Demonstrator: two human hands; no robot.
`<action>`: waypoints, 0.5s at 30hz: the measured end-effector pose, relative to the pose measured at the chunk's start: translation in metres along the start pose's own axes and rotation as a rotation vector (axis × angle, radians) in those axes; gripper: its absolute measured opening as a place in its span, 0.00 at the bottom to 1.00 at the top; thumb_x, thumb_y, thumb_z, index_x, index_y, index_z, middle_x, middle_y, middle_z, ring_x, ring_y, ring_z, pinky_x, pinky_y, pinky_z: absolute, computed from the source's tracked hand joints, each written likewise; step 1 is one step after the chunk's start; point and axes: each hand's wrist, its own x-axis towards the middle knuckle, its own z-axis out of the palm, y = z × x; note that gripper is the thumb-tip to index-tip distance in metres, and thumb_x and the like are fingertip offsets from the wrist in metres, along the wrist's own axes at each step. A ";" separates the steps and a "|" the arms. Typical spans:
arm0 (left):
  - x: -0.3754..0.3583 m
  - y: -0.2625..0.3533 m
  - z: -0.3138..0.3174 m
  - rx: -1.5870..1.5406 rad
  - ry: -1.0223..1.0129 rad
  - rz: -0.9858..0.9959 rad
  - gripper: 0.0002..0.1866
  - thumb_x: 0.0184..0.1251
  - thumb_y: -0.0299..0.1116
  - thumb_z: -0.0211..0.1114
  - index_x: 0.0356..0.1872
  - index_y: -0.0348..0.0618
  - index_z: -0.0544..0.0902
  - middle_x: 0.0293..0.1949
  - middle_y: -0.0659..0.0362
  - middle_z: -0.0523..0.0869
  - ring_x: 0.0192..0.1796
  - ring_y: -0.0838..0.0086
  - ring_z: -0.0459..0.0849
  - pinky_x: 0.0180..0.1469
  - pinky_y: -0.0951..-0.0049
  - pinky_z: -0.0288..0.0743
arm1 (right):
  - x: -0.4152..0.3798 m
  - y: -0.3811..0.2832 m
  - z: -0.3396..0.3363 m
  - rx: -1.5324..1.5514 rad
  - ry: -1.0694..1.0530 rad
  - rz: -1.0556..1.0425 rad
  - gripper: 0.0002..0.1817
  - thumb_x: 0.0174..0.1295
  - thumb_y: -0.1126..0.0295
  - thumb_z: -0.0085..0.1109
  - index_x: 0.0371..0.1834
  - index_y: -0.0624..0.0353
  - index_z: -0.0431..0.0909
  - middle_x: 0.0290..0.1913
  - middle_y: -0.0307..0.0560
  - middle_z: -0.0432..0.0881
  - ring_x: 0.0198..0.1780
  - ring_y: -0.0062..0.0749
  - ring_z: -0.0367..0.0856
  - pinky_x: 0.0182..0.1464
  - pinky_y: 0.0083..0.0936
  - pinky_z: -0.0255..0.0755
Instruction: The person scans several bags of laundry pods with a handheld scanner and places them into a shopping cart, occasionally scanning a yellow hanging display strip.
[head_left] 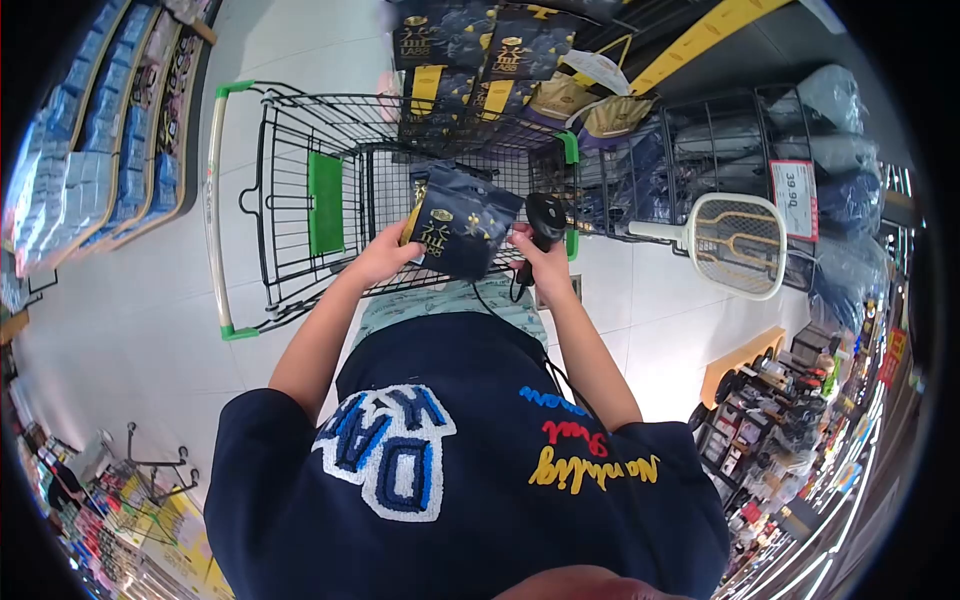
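A dark blue bag with gold lettering and a gold side strip is held up over the shopping cart. My left hand grips its lower left edge, thumb on the front and fingers behind. On the other side my right hand is wrapped around a black handheld device with a rounded head, and a black cord hangs below it. The fingertips of that hand are right at the bag's right edge. Part of the cart's wire basket is hidden behind the bag.
Similar dark bags are stacked beyond the cart. To the right, a wire rack holds plastic-wrapped goods, with a white electric swatter and a price sign in front. Shelves of blue packs stand at left.
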 end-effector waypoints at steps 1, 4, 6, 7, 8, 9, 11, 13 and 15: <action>0.002 0.009 0.005 0.002 -0.043 -0.002 0.23 0.70 0.27 0.58 0.65 0.33 0.75 0.55 0.57 0.85 0.57 0.72 0.81 0.66 0.70 0.71 | -0.004 -0.008 0.001 -0.007 -0.008 0.012 0.20 0.61 0.66 0.76 0.52 0.61 0.79 0.41 0.38 0.83 0.42 0.21 0.82 0.34 0.22 0.81; 0.007 0.028 0.026 -0.105 -0.037 0.021 0.23 0.70 0.27 0.57 0.66 0.34 0.75 0.55 0.59 0.85 0.58 0.74 0.80 0.66 0.70 0.70 | -0.008 -0.021 0.001 -0.046 -0.113 -0.011 0.20 0.58 0.67 0.78 0.48 0.60 0.78 0.38 0.37 0.82 0.38 0.23 0.82 0.34 0.22 0.78; 0.013 0.040 0.032 -0.089 -0.011 -0.045 0.23 0.71 0.28 0.56 0.66 0.34 0.74 0.58 0.59 0.83 0.60 0.74 0.78 0.67 0.69 0.70 | -0.006 -0.028 0.004 -0.028 -0.059 -0.079 0.19 0.55 0.68 0.80 0.43 0.60 0.78 0.37 0.38 0.83 0.35 0.23 0.82 0.36 0.23 0.76; 0.015 0.043 0.041 -0.104 0.036 -0.039 0.24 0.71 0.28 0.56 0.67 0.34 0.74 0.59 0.59 0.82 0.61 0.74 0.77 0.67 0.69 0.70 | -0.002 -0.028 0.004 -0.033 -0.037 -0.133 0.19 0.55 0.68 0.80 0.43 0.60 0.79 0.37 0.38 0.83 0.35 0.22 0.82 0.36 0.24 0.77; 0.018 0.044 0.047 -0.116 0.082 -0.032 0.24 0.71 0.28 0.56 0.67 0.34 0.73 0.60 0.59 0.82 0.61 0.74 0.77 0.67 0.69 0.69 | 0.001 -0.031 0.004 -0.037 -0.015 -0.189 0.18 0.55 0.68 0.80 0.42 0.61 0.79 0.38 0.39 0.84 0.35 0.22 0.82 0.36 0.25 0.77; 0.030 0.023 0.052 -0.081 0.176 0.061 0.23 0.73 0.30 0.58 0.67 0.33 0.73 0.61 0.53 0.81 0.64 0.66 0.78 0.69 0.66 0.68 | 0.003 -0.036 0.003 -0.073 -0.013 -0.216 0.18 0.55 0.68 0.80 0.42 0.61 0.79 0.38 0.40 0.85 0.36 0.22 0.82 0.37 0.26 0.78; 0.042 0.017 0.061 0.250 0.311 0.138 0.26 0.73 0.33 0.60 0.68 0.31 0.70 0.62 0.48 0.80 0.65 0.62 0.78 0.69 0.65 0.69 | 0.005 -0.048 0.003 -0.137 -0.003 -0.268 0.18 0.55 0.68 0.80 0.41 0.62 0.80 0.38 0.42 0.86 0.37 0.22 0.83 0.38 0.28 0.78; 0.047 0.027 0.069 0.641 0.391 0.110 0.34 0.73 0.37 0.64 0.73 0.28 0.64 0.62 0.40 0.79 0.66 0.59 0.78 0.68 0.64 0.71 | 0.008 -0.047 0.002 -0.248 0.053 -0.301 0.20 0.53 0.66 0.81 0.42 0.63 0.80 0.39 0.48 0.87 0.39 0.26 0.86 0.39 0.29 0.79; 0.053 0.037 0.087 0.550 0.511 0.163 0.36 0.71 0.37 0.64 0.72 0.24 0.63 0.61 0.37 0.77 0.64 0.50 0.77 0.67 0.59 0.69 | 0.020 -0.029 -0.004 -0.422 0.111 -0.356 0.21 0.50 0.66 0.80 0.42 0.63 0.80 0.39 0.55 0.87 0.41 0.41 0.89 0.43 0.35 0.79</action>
